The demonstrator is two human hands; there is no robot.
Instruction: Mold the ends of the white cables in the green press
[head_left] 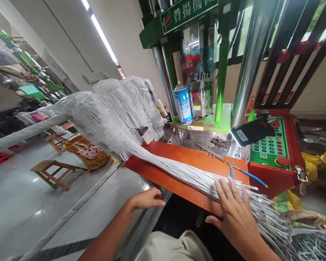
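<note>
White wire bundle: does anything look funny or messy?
Yes. Past the right hand, the loose white wire ends splay out untidily over the edge of the orange board, while the rest stays bound in plastic film. Also, a black handheld device sits tilted on the green control panel, an odd spot.

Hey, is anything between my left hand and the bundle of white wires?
No object stands in the way. Your left hand is at the near edge of the orange board, and only the board's surface lies between it and the white wire bundle. Your right hand rests on the bundle.
</note>
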